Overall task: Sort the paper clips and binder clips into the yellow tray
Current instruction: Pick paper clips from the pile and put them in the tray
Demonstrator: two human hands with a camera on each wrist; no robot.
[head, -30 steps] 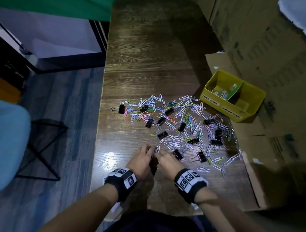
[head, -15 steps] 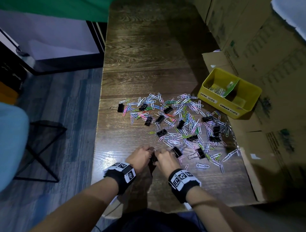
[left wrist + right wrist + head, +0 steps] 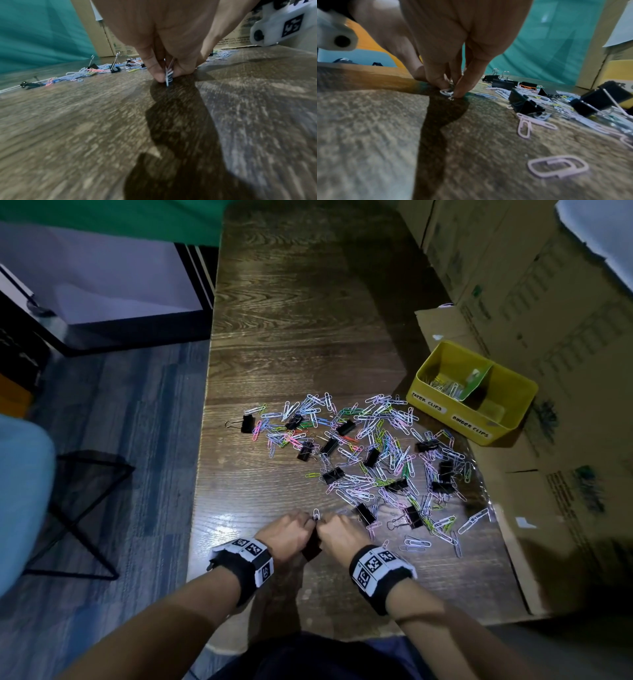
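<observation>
Here paper clips (image 3: 169, 75) sit pinched between fingers (image 3: 157, 73) of both hands.

The table (image 3: 301, 344) is dark wood, grain plain, with a glossy sheen. The paper clips (image 3: 376, 453) look smooth, coated in pastel colours. The binder clips (image 3: 332, 474) are matt black. The yellow tray (image 3: 513, 419) seems smooth plastic; cardboard boxes (image 3: 548, 302) are matt.

The dark wooden table (image 3: 308, 337) is viewed steeply from above; both wrist views skim it closely, sharing the scattered coloured paper clips (image 3: 376, 446).
</observation>
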